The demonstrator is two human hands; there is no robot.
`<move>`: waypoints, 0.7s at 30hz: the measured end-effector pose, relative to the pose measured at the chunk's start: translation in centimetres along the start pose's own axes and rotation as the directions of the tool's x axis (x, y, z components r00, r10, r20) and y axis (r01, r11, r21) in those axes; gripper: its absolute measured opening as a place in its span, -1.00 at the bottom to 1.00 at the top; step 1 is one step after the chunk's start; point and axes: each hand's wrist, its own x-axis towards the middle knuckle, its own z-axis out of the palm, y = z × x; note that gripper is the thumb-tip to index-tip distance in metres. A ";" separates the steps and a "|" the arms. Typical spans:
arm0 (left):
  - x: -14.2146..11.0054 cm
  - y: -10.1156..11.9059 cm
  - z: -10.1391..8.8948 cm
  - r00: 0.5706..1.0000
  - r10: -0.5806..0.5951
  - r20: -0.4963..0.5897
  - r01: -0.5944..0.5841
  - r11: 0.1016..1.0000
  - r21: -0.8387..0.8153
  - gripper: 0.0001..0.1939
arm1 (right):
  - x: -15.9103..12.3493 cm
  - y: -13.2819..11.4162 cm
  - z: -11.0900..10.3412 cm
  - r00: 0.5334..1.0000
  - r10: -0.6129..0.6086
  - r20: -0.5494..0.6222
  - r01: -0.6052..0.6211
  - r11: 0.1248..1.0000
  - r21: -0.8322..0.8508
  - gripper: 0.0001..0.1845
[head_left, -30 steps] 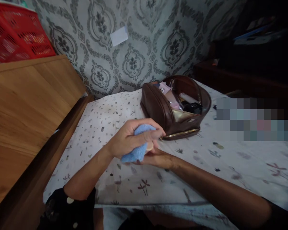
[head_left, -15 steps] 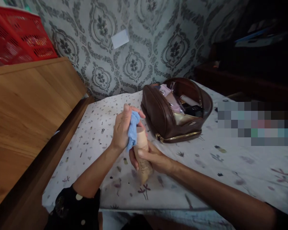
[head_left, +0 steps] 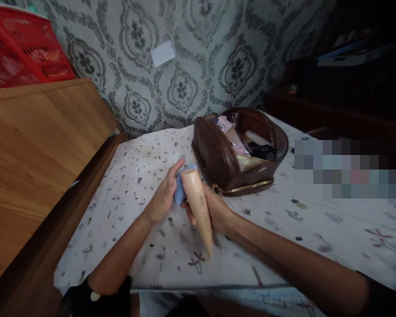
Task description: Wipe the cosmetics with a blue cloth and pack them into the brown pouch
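A beige squeeze tube with raised or printed lettering is held tilted over the bed, its cap end up and its flat crimped end down. My right hand is closed around it from the right, most of the fingers hidden behind. A small blue cloth lies between the tube's cap end and my left hand. That hand presses the cloth to the tube's left side, its fingers partly hidden. Just beyond both hands stands an unzipped brown toiletry bag with cosmetics inside.
A white patterned sheet covers the surface under my hands. To the left rises a wooden panel with a red plastic basket on top. Grey wallpaper is at the back, and dark furniture stands at the right.
The tube has turned, so its lettered side now faces me more fully. My left hand and the cloth have shifted slightly down around its cap end.
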 end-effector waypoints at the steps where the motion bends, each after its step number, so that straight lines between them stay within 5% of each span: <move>1: -0.6 -0.3 0.4 1.000 -0.001 -0.027 0.001 1.000 -0.004 -0.10 | 0.0 0.0 0.1 0.997 -0.057 -0.046 0.058 0.998 0.007 -0.51; 6: -3.5 -2.1 3.3 0.999 -0.048 0.017 0.049 0.996 -0.076 -0.17 | -0.2 0.1 0.2 0.877 -0.410 -0.251 0.352 0.903 -0.245 -0.50; 11: -4.2 -3.9 3.9 0.983 -0.171 0.068 0.183 0.946 -0.269 -0.47 | -0.5 -0.6 -0.3 0.780 -0.574 -0.251 0.428 0.780 -0.457 -0.56; 17: -4.0 -4.2 2.3 0.958 -0.285 0.045 0.284 0.906 -0.313 -0.46 | -0.4 -1.1 -0.6 0.837 -0.531 -0.136 0.479 0.829 -0.289 -0.66; 21: -4.4 -4.6 1.8 0.925 -0.336 0.178 0.377 0.873 -0.310 -0.45 | -0.6 -0.6 -0.5 0.873 -0.486 -0.043 0.452 0.839 -0.304 -0.67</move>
